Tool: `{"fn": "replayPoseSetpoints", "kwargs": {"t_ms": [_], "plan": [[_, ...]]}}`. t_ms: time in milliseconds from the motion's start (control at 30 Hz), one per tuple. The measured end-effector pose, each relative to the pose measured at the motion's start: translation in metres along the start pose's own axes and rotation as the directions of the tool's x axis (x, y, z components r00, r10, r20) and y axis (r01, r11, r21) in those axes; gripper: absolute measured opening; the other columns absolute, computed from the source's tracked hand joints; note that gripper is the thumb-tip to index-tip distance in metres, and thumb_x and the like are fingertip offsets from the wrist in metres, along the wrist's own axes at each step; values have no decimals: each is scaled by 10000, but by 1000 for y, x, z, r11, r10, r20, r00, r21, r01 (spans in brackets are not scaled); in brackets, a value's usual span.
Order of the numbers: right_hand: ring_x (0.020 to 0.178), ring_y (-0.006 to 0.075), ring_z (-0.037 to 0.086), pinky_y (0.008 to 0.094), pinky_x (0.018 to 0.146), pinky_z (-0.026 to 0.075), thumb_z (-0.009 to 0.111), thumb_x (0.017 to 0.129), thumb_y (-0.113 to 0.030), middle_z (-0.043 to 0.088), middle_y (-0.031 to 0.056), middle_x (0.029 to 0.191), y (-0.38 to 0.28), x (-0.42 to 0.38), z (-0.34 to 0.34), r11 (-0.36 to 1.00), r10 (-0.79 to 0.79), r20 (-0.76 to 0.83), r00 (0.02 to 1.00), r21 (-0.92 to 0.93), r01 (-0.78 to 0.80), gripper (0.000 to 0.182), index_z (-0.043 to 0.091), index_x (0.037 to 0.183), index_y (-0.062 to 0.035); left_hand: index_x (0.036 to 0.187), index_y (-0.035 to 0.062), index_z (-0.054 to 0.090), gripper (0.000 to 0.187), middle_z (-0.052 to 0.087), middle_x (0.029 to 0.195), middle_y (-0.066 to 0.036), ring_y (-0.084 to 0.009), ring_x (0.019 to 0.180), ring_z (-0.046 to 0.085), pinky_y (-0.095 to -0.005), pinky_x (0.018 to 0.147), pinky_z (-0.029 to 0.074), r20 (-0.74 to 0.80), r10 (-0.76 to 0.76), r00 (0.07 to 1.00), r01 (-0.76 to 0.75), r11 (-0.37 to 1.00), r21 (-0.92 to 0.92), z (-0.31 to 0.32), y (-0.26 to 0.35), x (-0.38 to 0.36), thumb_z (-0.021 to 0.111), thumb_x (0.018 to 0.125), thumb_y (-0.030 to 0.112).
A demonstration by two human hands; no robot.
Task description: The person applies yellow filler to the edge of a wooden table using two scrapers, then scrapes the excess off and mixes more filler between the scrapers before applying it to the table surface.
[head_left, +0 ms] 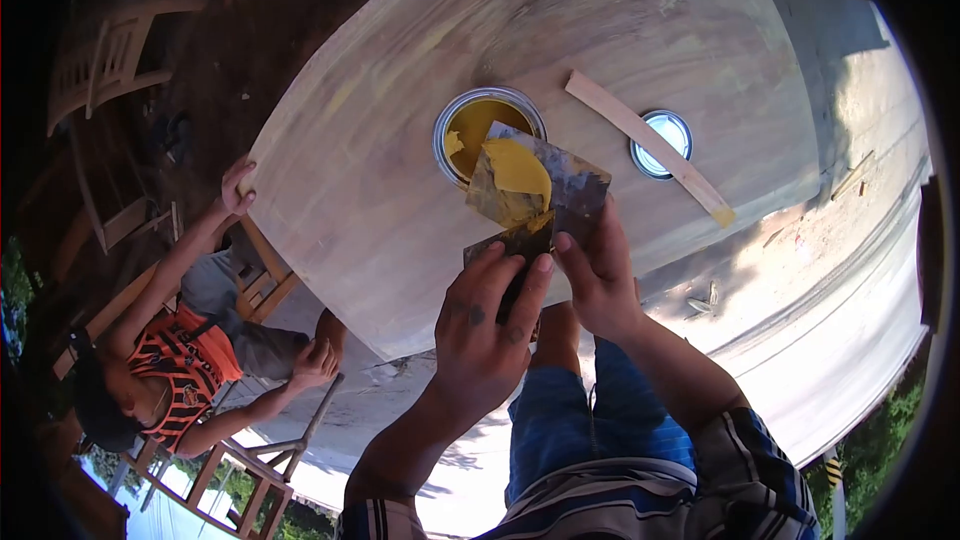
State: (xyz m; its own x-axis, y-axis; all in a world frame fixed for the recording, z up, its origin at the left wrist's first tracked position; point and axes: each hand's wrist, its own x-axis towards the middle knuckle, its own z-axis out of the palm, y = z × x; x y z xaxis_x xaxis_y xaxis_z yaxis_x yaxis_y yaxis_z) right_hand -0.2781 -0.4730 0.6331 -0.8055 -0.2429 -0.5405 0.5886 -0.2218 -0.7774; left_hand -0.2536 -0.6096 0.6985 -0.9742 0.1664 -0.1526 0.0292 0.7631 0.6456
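Note:
My right hand (603, 275) is closed on a stained flat metal scraper plate (585, 183), thumb on top. A thick lump of yellow putty (517, 170) lies on this plate. In my left hand (488, 325) I grip a smaller dark putty scraper (482, 248), its edge meeting the near side of the plate where some putty is smeared. Just beyond, the plate's far corner overlaps the rim of an open can (441, 155) with yellow-brown paste inside. All this is above a pale wooden panel (370, 210) streaked with yellow.
A wooden stick (640, 133) with a yellow-stained tip lies across a round can lid (672, 127) on the panel. At left a seated person (190, 360) in an orange top rests one hand on the panel's edge. Wooden chair frames (115, 55) stand behind.

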Motion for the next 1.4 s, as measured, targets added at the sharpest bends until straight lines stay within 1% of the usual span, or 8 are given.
{"fn": "replayPoseSetpoints", "kwargs": {"t_ms": [567,700,800,967,1067,1200,1300,1400], "plan": [[1157,181,441,292,982,346,429,918,27,467,146,1255,10,-10,14,996,-62,14,998,-65,62,473,255,1358,27,1236,28,555,638,503,1088,-166,-362,1015,555,-440,851,484,-75,-43,996,45,998,32,10,-2,-20,559,622,-148],[1153,218,461,307,979,355,441,920,19,472,169,1253,16,-12,9,970,-98,49,994,-219,106,479,246,1357,44,1224,28,565,590,511,1082,-159,-353,1012,559,-438,853,485,-104,-50,993,56,997,50,14,-3,-18,577,659,-142],[1146,238,472,318,977,359,450,920,11,473,182,1250,21,-17,12,969,-110,34,993,-220,114,485,243,1357,52,1278,61,532,562,507,1118,-166,-341,1047,535,-436,870,464,-74,-24,997,30,996,79,14,-8,-20,623,725,25],[1185,242,446,320,984,347,441,922,14,455,191,1270,17,-16,14,991,-87,28,996,-99,89,487,236,1362,52,1279,38,527,573,495,1119,-179,-345,1036,539,-438,866,466,-77,-14,997,21,995,95,14,-6,-19,612,713,3],[1198,241,431,317,985,342,423,923,26,445,188,1277,14,-16,12,978,-96,89,991,-176,110,475,240,1361,49,1276,23,523,587,492,1113,-184,-351,1030,540,-437,864,470,-83,-42,996,47,997,64,12,-8,-11,600,697,-33],[1168,250,443,316,973,349,423,919,30,446,185,1264,16,-17,9,974,-111,69,991,-189,122,463,254,1350,48,1274,15,519,616,492,1110,-185,-358,1024,543,-429,864,475,-86,-65,994,65,998,-1,12,-7,-3,584,669,-81],[1155,266,452,320,967,353,427,917,29,449,192,1255,15,-13,5,959,-150,93,984,-228,168,458,261,1344,51,1258,27,537,577,522,1115,-171,-325,1005,585,-378,829,490,-96,-118,988,116,993,-27,11,-1,3,530,714,-163],[1148,290,460,330,963,356,430,913,31,456,208,1244,16,-12,6,956,-193,70,979,-210,203,456,264,1337,56,1271,29,525,577,523,1114,-170,-315,993,591,-366,808,497,-85,-128,988,126,992,-22,10,2,8,523,726,-162]]}}
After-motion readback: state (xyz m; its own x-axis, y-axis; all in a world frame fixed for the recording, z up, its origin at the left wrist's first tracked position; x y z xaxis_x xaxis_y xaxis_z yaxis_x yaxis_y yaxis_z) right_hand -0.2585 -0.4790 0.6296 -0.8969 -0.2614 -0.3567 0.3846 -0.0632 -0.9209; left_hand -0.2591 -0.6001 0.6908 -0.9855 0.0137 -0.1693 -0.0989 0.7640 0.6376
